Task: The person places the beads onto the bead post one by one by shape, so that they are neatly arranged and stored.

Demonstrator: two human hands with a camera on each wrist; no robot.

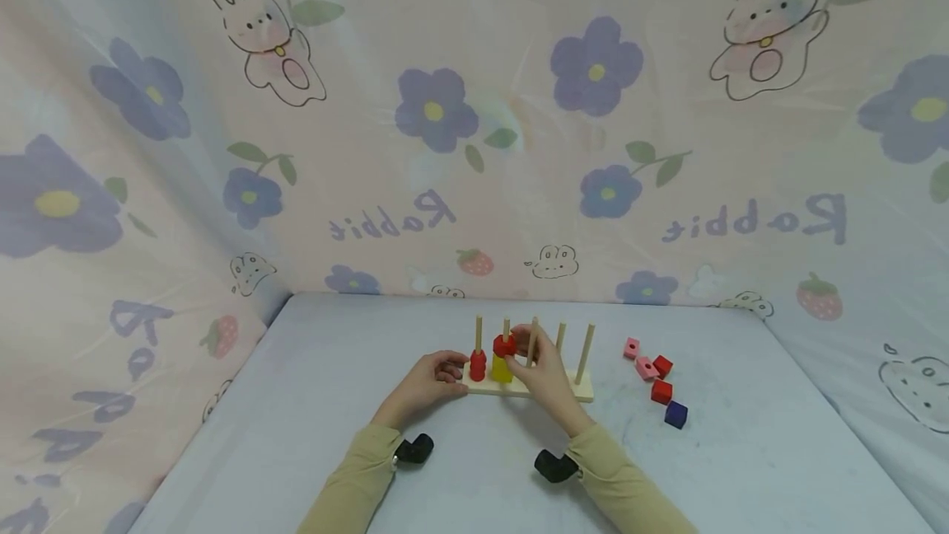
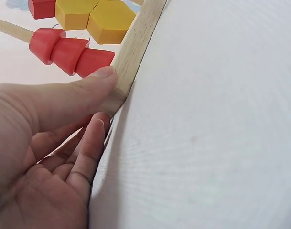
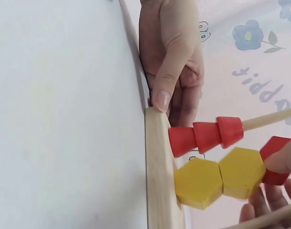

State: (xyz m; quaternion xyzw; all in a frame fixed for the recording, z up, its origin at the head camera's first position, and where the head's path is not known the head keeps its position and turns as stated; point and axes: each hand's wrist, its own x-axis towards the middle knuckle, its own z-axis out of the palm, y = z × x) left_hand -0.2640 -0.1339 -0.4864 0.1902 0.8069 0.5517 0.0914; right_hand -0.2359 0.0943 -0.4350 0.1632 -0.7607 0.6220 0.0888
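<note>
A wooden peg board [image 1: 488, 388] with several upright pegs lies on the table. My left hand [image 1: 425, 383] grips its left end, the thumb [image 2: 95, 85] on the corner and the fingers around the end. Red tapered beads [image 3: 206, 137] are stacked on the leftmost peg, beside that hand. On the second peg sit two yellow hexagonal blocks [image 3: 199, 183], one above the other. My right hand [image 1: 547, 373] pinches a red hexagonal block [image 1: 505, 345] on this same peg, right at the top of the yellow ones. Its other fingers reach behind, partly hidden by the third peg [image 1: 533, 344].
Right of the board lie loose blocks: two pink [image 1: 647, 367], two red [image 1: 662, 391] and one dark blue [image 1: 676, 414]. The other pegs [image 1: 586, 353] on the right carry no blocks. A patterned curtain [image 1: 519, 147] hangs behind the white table [image 1: 756, 435].
</note>
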